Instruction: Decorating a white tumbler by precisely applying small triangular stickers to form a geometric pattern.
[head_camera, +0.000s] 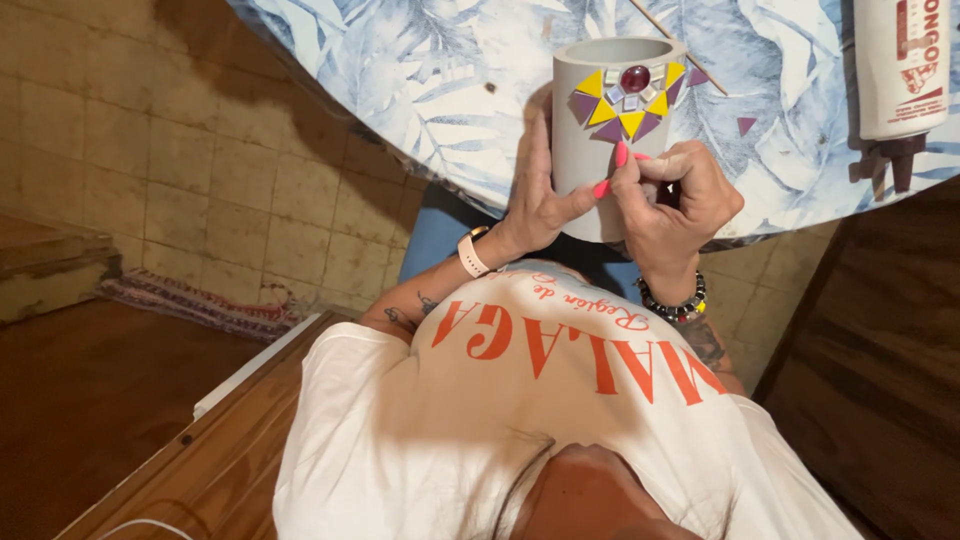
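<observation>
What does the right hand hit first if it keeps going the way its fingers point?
Most likely the grey cylindrical pot: the right hand has its fingertips at the pot's wall just below the mosaic tiles. Contact itself is hard to confirm.

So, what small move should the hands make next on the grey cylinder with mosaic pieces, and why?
Probably press the next piece under the yellow and purple triangles: the right hand pinches at the grey cylindrical pot there, while the left hand steadies it.

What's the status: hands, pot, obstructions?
Left hand steadies grey pot. Right hand pinched at its mosaic tiles; contents unclear. Nothing blocking.
</observation>
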